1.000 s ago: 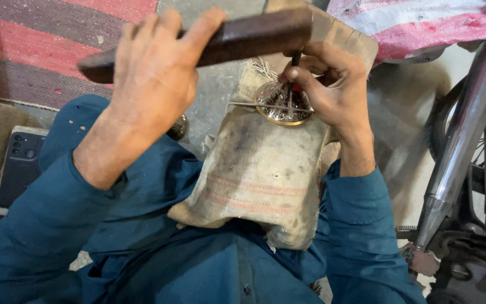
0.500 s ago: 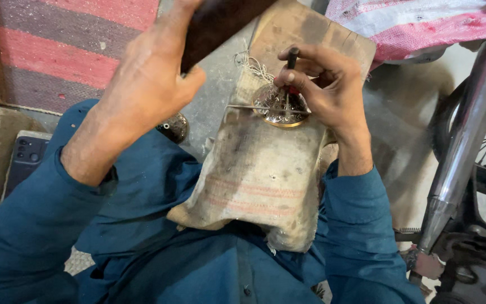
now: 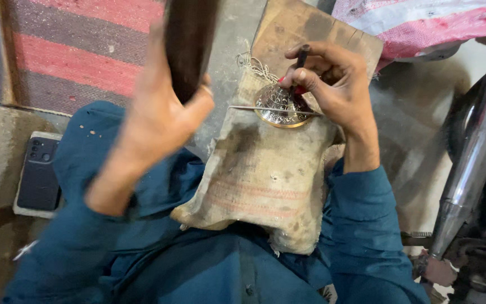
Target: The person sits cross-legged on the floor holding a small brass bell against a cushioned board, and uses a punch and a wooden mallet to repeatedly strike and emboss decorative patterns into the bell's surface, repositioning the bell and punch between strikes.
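My left hand [image 3: 161, 126] is raised and grips a dark wooden stick [image 3: 189, 45] that points up and away, above the lap. My right hand [image 3: 333, 87] pinches a thin dark punch [image 3: 299, 59] upright on a round engraved metal disc [image 3: 279, 104]. The disc rests on a stuffed burlap sack [image 3: 262, 180] lying across my blue-clothed lap. A thin metal rod [image 3: 254, 108] lies across the disc, under the right fingers.
A wooden board [image 3: 310, 28] lies under the sack's far end. A dark phone [image 3: 37, 174] sits on the concrete floor at left. A red striped mat [image 3: 85, 45] covers the floor behind. A motorcycle's chrome exhaust pipe [image 3: 476, 152] stands at right.
My left hand has swung the wooden stick from lying level over the disc up to near vertical. The right hand keeps the punch on the disc.
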{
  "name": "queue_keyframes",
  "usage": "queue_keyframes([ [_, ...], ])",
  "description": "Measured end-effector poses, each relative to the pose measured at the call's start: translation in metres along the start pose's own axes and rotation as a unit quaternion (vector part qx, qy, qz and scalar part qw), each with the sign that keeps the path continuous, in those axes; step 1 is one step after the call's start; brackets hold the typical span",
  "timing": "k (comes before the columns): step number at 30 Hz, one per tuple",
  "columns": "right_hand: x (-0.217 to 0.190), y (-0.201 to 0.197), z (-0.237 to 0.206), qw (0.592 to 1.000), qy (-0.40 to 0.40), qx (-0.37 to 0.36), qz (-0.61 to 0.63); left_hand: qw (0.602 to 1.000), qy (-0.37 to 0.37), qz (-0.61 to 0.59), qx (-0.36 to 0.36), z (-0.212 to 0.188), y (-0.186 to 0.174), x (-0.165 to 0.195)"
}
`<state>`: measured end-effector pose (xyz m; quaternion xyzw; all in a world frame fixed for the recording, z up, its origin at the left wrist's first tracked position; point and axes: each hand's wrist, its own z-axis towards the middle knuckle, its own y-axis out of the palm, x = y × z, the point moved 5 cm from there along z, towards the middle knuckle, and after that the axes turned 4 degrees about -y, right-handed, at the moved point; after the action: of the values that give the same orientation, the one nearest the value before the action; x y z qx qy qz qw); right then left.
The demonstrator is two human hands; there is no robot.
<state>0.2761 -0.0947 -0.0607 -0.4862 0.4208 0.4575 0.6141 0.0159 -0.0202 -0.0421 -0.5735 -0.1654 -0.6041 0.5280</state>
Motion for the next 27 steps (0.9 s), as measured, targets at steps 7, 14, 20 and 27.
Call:
queue_keyframes([
  [7,0.002,-0.007,0.006,0.995,-0.023,-0.091,-0.037,0.991,-0.096,0.011,-0.096,-0.009,0.029,-0.035],
  [14,0.004,-0.006,0.007,0.996,-0.030,-0.081,0.001,0.976,0.008,0.208,-0.072,0.015,0.001,-0.006],
  [20,0.000,-0.007,0.009,0.993,-0.041,-0.102,-0.049,0.967,0.117,0.221,-0.049,0.017,-0.007,0.017],
  [27,0.009,-0.005,0.002,0.998,-0.045,-0.028,0.025,0.965,0.061,0.245,-0.070,0.021,-0.010,0.014],
])
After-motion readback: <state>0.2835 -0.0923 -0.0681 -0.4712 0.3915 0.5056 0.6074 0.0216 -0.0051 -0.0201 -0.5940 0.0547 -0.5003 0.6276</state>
